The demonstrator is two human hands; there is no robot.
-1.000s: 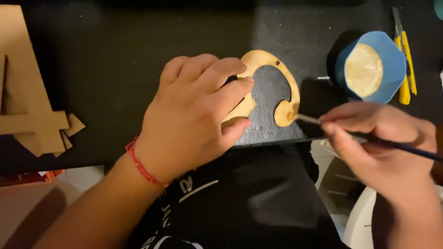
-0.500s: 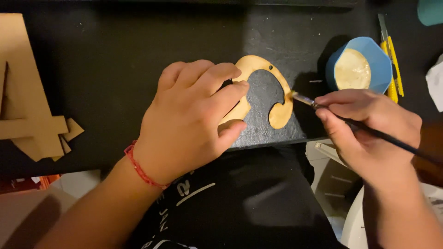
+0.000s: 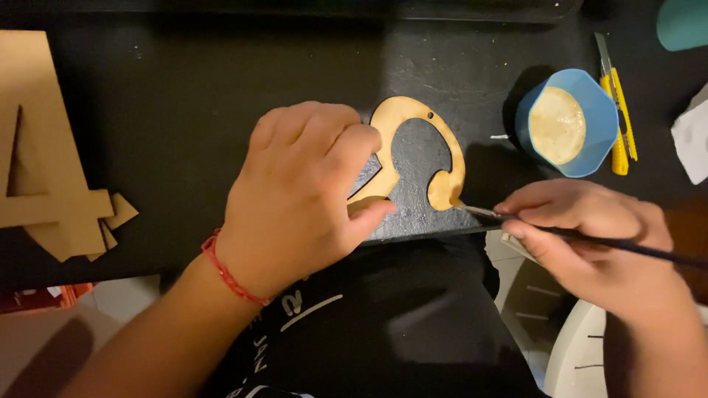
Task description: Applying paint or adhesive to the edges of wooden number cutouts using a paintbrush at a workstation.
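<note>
Curved wooden cutout (image 3: 413, 147) flat (holed), brush-tipped

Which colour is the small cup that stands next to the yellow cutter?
The cup is blue, with pale cream liquid inside; the head view shows it.
</note>
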